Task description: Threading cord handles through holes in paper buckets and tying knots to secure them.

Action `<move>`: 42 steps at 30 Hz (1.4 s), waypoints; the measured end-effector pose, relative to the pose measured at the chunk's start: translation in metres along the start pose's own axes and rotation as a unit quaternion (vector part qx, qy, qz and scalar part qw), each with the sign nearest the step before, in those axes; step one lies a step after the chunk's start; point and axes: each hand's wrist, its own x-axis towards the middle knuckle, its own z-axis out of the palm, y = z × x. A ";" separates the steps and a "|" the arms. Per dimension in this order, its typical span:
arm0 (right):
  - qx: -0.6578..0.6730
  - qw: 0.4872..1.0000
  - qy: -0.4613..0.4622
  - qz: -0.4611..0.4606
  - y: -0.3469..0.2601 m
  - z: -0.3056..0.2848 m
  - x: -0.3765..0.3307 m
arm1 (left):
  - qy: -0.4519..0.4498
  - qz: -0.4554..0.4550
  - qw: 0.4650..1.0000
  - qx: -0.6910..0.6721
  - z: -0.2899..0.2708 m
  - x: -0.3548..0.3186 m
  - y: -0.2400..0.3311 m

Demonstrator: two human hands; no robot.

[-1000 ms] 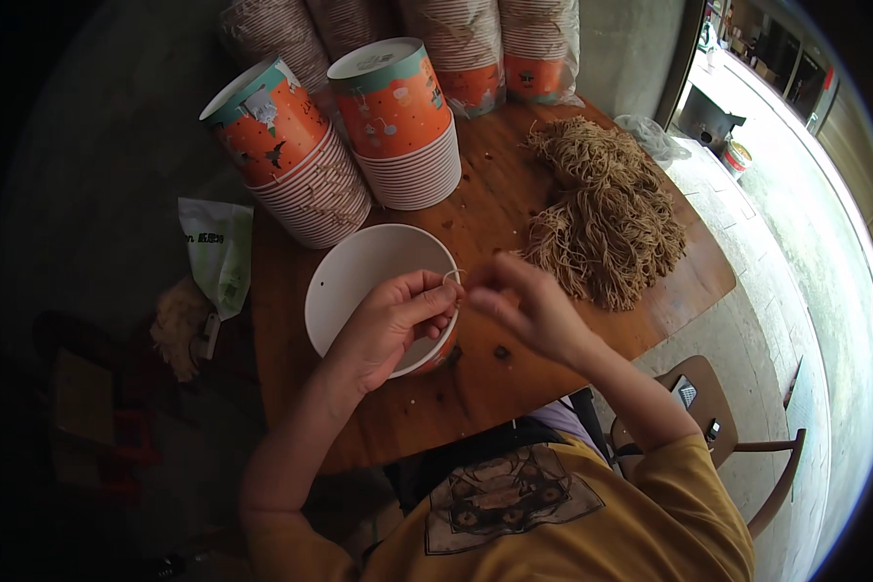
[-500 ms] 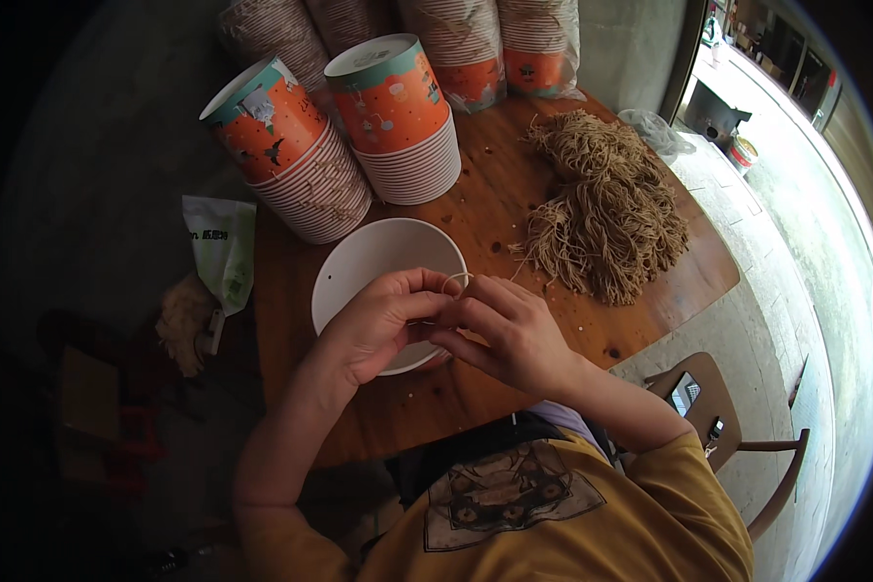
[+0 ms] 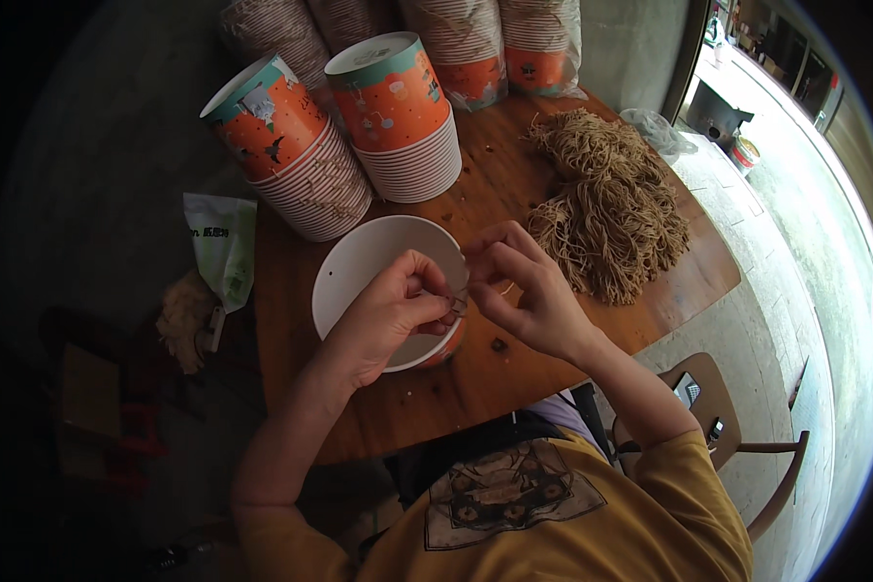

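Observation:
A white-lined paper bucket (image 3: 344, 276) with an orange outside stands on the wooden table in front of me, a small hole showing in its left wall. My left hand (image 3: 393, 312) reaches over its near side, thumb and fingers pinched at the right part of the rim on a thin string. Just right of that rim, my right hand (image 3: 533, 296) has its fingers curled and pinched on the same string; a pale bit of string (image 3: 506, 288) shows below its fingers. Their exact grip on the string is partly hidden. A large bundle of tan strings (image 3: 611, 209) lies farther right.
Two stacks of orange and teal paper buckets (image 3: 393, 107) stand behind the bucket, with plastic-wrapped stacks (image 3: 456, 53) farther back. A white and green bag (image 3: 225, 247) hangs left of the wooden table (image 3: 354, 432). A chair (image 3: 713, 388) holding a phone stands at the right.
My hands have moved apart: the right has gone up and right, out past the rim, while the left stays over the bucket. The loop of string between them no longer shows.

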 end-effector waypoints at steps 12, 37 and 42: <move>0.023 0.994 -0.076 0.072 -0.003 -0.001 0.001 | -0.087 -0.088 0.992 -0.036 -0.015 0.010 0.007; -0.016 0.994 -0.037 0.100 -0.018 0.005 -0.001 | -0.064 -0.068 0.995 -0.039 -0.010 0.003 0.003; -0.025 0.991 -0.052 0.118 -0.021 0.003 0.000 | -0.059 -0.057 0.997 -0.013 -0.010 0.002 0.004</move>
